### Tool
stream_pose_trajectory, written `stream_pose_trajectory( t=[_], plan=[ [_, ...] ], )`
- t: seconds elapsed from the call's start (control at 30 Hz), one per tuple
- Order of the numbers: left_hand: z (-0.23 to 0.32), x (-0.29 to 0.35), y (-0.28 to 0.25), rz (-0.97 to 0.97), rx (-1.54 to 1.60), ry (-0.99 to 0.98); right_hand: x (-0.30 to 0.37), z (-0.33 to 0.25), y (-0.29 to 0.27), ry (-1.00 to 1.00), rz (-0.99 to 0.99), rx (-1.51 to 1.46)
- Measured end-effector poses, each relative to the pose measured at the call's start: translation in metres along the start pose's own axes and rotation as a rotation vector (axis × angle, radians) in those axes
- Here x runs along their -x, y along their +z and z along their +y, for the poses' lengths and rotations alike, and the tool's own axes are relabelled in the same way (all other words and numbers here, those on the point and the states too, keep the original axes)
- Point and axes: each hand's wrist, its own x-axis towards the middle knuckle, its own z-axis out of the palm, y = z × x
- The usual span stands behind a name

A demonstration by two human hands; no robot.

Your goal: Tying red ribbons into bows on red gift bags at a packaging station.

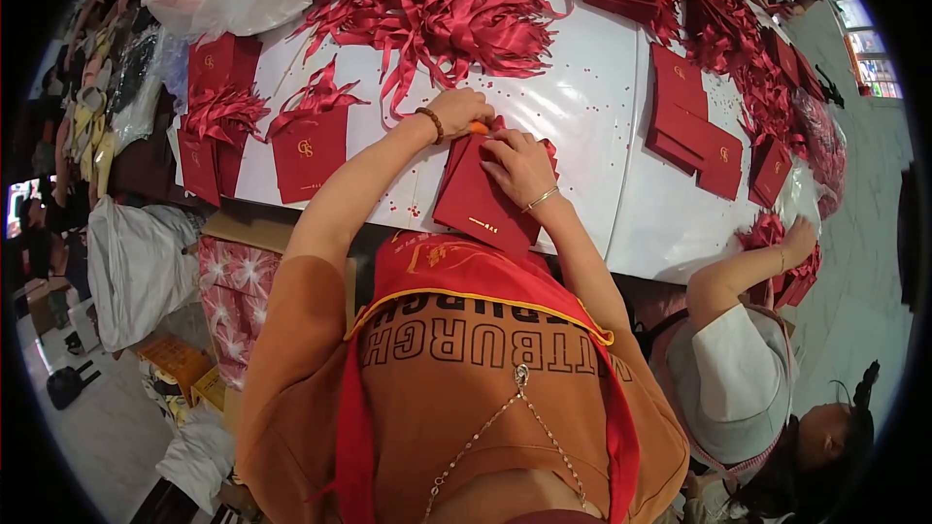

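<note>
A small stack of flat red paper bags [482, 196] with gold print lies at the table's near edge, in front of my body. My left hand [459, 114], with a beaded bracelet at the wrist, is closed at the top edge of the stack. A small orange thing [479, 127] shows at its fingertips; the rest of it is hidden. My right hand [521, 171] presses its bent fingers on the upper right of the top bag, gripping near the same edge. A bit of red ribbon [498, 122] sticks up between the hands.
A large heap of red ribbons [437, 15] lies beyond my hands on the white table [592, 150]. More red bags [311, 155] stand at the left, and stacks [691, 116] lie at the right. Tiny red dots are scattered about. A co-worker's arm [743, 277] reaches in at right.
</note>
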Motion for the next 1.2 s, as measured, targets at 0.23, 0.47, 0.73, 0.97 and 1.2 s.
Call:
stream_pose_trajectory(
  t=[0.23,0.47,0.73,0.97,1.2],
  plan=[
    [-0.005,0.009,-0.017,0.124,0.559,-0.531,0.008,0.008,0.002,0.109,0.053,-0.052],
    [0.002,0.035,-0.069,0.487,0.844,-0.586,0.003,0.003,-0.009,0.303,-0.079,-0.246],
    [0.074,0.067,-0.046,0.225,1.105,-0.525,-0.003,0.024,-0.007,0.597,-0.387,-0.845],
    [0.109,0.06,-0.023,0.333,0.572,-0.524,-0.005,0.017,-0.014,0.579,-0.386,-0.724],
    [0.123,0.052,-0.021,0.373,0.333,-0.463,-0.007,0.014,-0.024,0.63,-0.475,-0.671]
  ],
)
